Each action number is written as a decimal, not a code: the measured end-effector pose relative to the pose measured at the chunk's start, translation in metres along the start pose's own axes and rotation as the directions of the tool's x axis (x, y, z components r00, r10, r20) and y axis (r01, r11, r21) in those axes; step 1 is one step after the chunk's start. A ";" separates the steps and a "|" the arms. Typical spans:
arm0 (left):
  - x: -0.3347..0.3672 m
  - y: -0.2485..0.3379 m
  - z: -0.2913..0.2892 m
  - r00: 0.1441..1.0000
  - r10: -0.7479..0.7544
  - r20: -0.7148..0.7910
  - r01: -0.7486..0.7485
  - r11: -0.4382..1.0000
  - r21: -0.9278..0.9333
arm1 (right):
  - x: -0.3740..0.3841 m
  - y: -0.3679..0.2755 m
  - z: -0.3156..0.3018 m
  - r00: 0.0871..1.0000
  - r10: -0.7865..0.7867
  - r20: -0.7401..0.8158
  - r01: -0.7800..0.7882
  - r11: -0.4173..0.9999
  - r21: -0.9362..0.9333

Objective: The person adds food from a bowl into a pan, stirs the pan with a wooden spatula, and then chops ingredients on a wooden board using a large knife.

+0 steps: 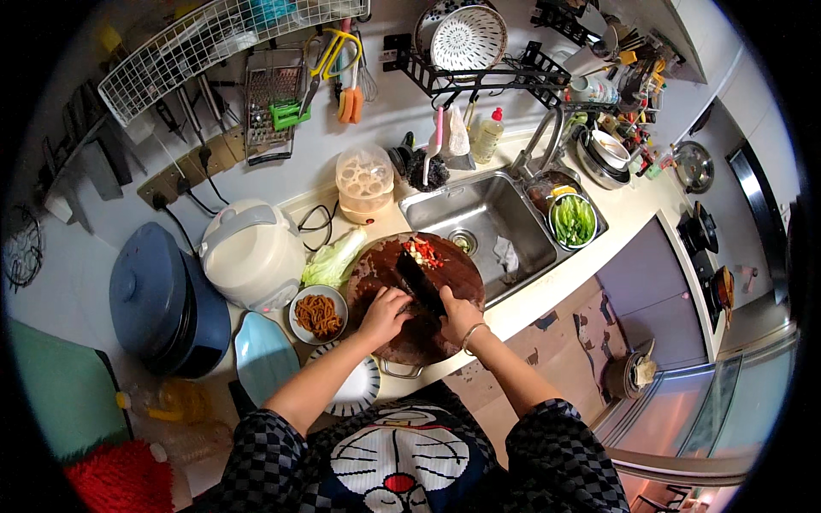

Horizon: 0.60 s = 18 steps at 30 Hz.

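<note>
A round, dark wooden chopping board (376, 256) lies at the counter's front edge. My right hand (463, 318) grips a dark-bladed cleaver (416, 278), its blade slanting over the board's middle. My left hand (385, 318) rests on the board left of the blade, fingers curled together; whatever lies under them is hidden. Chopped red chilli with pale bits (422, 251) sits in a small heap at the board's far side, by the blade's tip. Pale green leafy cabbage (335, 259) touches the board's left side. A bowl (296, 332) of brown strips (317, 315) stands left of my left hand.
Below my left forearm are a striped-rim plate (366, 389) and a light blue dish (263, 350). A rice cooker (252, 256) and blue pot (150, 299) stand left. The sink (475, 209) lies beyond the board, with green vegetables (573, 220) in a bowl at its right.
</note>
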State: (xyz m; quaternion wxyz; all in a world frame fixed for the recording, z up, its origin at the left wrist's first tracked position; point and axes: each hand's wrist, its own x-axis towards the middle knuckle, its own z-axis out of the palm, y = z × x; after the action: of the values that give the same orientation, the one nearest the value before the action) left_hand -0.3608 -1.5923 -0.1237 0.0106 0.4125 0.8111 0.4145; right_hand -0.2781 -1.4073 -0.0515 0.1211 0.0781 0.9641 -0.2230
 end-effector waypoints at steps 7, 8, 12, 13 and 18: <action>0.001 0.006 -0.005 1.000 0.001 -0.020 0.001 0.997 0.072 | -0.021 -0.027 -0.031 0.997 0.021 0.076 -0.016 0.997 -0.071; 0.001 0.007 -0.005 1.000 0.000 -0.010 0.001 0.995 0.096 | -0.026 -0.032 -0.034 0.995 0.039 0.094 -0.032 0.997 -0.071; 0.004 0.005 -0.003 1.000 -0.008 0.028 0.004 0.986 0.167 | -0.034 -0.034 -0.028 0.985 0.107 0.133 -0.096 0.992 -0.082; 0.004 0.005 -0.003 0.999 -0.013 0.036 0.007 0.986 0.165 | -0.035 -0.033 -0.027 0.984 0.108 0.140 -0.097 0.992 -0.085; 0.003 0.003 -0.002 0.999 0.004 0.033 -0.010 0.985 0.171 | -0.034 -0.036 -0.029 0.974 0.112 0.195 -0.088 0.988 -0.124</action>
State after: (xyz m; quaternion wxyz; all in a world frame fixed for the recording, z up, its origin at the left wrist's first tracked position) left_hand -0.3611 -1.5909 -0.1191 -0.0129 0.4214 0.8419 0.3367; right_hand -0.2583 -1.4296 -0.0020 0.2335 0.0965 0.9529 -0.1677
